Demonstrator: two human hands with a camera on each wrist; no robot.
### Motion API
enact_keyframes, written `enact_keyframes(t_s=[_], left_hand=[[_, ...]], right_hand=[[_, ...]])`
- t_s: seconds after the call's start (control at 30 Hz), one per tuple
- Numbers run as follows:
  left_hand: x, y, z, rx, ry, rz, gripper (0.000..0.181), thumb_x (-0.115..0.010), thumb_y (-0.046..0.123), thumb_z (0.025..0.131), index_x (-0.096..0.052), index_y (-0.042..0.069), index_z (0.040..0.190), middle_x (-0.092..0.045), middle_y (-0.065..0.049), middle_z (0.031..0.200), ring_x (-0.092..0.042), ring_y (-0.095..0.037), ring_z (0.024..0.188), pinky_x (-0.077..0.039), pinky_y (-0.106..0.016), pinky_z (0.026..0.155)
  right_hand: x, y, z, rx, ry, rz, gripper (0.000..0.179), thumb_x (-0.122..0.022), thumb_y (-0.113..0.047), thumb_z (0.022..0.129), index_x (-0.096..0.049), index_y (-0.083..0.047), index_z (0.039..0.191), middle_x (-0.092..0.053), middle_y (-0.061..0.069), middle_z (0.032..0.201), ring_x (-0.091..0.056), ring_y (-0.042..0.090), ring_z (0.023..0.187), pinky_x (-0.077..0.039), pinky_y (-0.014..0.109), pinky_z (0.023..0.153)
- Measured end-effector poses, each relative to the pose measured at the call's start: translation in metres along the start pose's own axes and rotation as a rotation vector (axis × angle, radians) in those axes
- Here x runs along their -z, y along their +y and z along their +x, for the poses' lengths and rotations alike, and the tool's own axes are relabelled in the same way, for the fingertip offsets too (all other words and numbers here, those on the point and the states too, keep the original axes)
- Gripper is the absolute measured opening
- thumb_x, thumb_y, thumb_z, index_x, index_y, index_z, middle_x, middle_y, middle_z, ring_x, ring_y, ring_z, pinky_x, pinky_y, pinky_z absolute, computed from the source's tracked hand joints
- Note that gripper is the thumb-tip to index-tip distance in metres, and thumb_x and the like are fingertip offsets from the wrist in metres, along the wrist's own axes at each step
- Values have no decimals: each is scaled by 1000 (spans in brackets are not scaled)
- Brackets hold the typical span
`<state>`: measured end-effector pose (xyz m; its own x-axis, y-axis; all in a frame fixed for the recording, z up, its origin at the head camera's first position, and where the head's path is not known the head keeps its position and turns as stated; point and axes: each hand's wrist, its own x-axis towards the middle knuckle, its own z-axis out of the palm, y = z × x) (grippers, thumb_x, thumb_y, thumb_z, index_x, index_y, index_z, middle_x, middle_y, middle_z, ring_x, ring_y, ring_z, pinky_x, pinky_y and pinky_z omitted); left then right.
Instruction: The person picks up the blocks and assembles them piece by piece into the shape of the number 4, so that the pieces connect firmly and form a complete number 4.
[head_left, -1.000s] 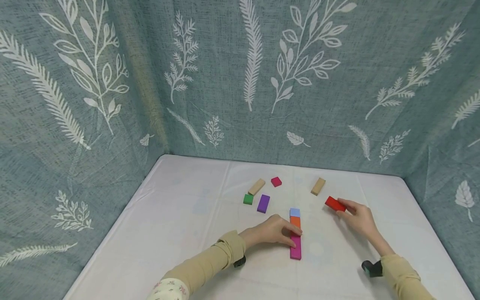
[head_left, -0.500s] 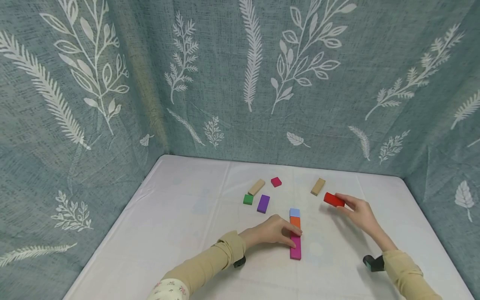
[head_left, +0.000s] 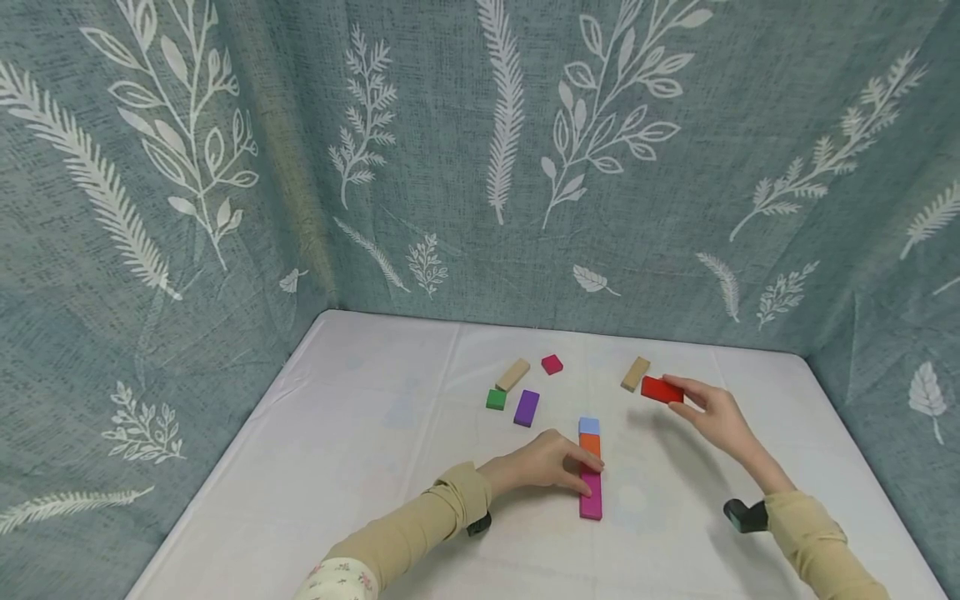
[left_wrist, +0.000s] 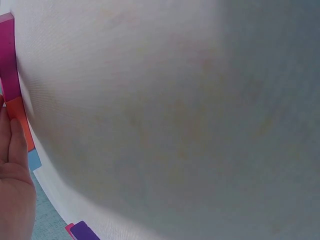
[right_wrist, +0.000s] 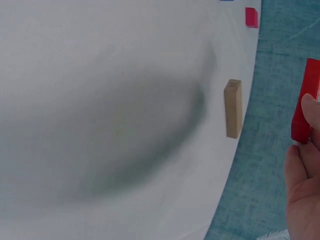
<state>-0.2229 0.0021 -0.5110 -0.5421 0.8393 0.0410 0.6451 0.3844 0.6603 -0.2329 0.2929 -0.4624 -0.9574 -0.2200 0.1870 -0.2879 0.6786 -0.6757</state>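
Note:
A row of end-to-end blocks lies on the white table: light blue [head_left: 589,426], orange [head_left: 589,444] and magenta [head_left: 591,505]. My left hand [head_left: 542,461] reaches across it from the left, thumb on the magenta block and fingers over the side near the orange one. The left wrist view shows its fingers [left_wrist: 18,137] against the orange block [left_wrist: 18,111]. Over on the right, my right hand [head_left: 716,422] pinches a red block [head_left: 662,390] by one end, held above the table. The right wrist view also shows this red block [right_wrist: 306,90] between thumb and fingers.
Behind the row lie a purple block [head_left: 527,408], a green block [head_left: 496,399], a plain wooden block [head_left: 513,375] and a crimson block [head_left: 552,364]. Another wooden block [head_left: 635,373] lies near the red one. A leaf-patterned curtain [head_left: 465,167] encloses the table.
My right hand has moved the red block up and slightly left in the head view, and the block has turned more level. My left hand stays on the row.

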Motion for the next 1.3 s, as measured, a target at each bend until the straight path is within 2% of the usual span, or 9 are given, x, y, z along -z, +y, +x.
enact_keyframes(t_s=[0.43,0.7,1.03,1.3], left_hand=[[0,-1,-1,0,-7,0,38,-75,23,81,-69,15,117,-68,7,118,-59,4,106,-43,-8,90],[0,-3,0,-21,0,21,37,-75,25,81,-69,15,117,-68,8,117,-59,5,105,-43,-8,90],[2,0,-2,3,-15,17,38,-74,25,82,-68,16,118,-68,8,118,-60,5,105,-43,-9,90],[1,-2,-2,-21,-13,38,37,-74,26,82,-69,16,118,-69,8,117,-60,5,103,-43,-7,88]], right_hand=[[-10,-8,4,60,-6,10,45,-65,7,83,-55,8,126,-57,29,127,-53,45,118,-46,49,93],[-26,-5,3,52,-54,2,43,-65,6,83,-56,7,125,-59,28,124,-53,44,118,-45,50,94],[-38,-8,1,58,-83,13,40,-64,7,84,-58,8,123,-60,28,123,-54,44,117,-46,50,95],[-47,-3,0,60,-117,21,41,-63,7,84,-58,6,124,-59,26,125,-53,43,119,-44,50,96]])
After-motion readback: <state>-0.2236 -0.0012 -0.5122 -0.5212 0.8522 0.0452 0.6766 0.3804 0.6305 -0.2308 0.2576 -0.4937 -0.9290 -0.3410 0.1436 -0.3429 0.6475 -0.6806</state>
